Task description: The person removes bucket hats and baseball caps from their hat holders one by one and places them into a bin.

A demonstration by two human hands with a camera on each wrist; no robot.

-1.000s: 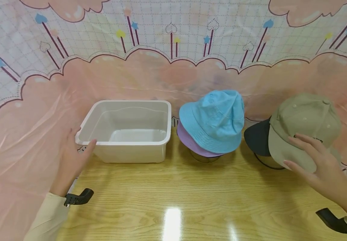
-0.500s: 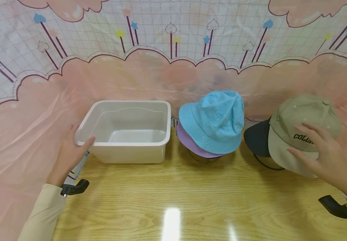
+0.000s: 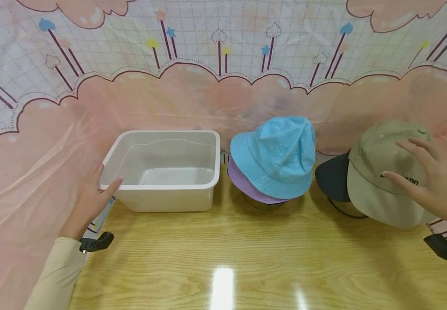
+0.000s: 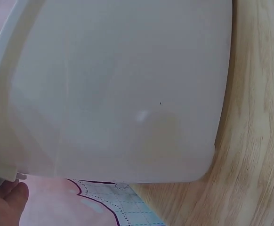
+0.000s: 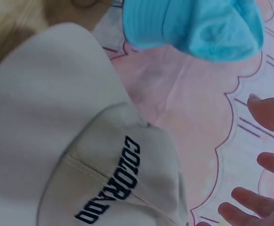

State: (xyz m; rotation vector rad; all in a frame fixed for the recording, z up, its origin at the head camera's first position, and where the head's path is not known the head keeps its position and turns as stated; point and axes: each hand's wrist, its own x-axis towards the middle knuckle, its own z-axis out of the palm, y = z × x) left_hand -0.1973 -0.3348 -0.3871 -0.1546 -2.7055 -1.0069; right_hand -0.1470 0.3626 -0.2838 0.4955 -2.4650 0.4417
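An off-white plastic basin stands at the left of the table. My left hand is at its front left corner, thumb by the front rim and fingers along the left side; in the left wrist view its wall fills most of the picture. At the right, a khaki baseball cap lettered COLORADO overlaps a dark-brimmed cap. Over the khaki cap's right side my right hand hovers with fingers spread, holding nothing. Fingers show at the right edge of the right wrist view.
Between basin and caps, a light blue bucket hat sits on a purple hat, over a round stand. A pink patterned cloth hangs behind the wooden table.
My right hand has moved up and to the right over the khaki cap, uncovering more of its brim. My left hand stays near the basin's corner, with only a slight shift.
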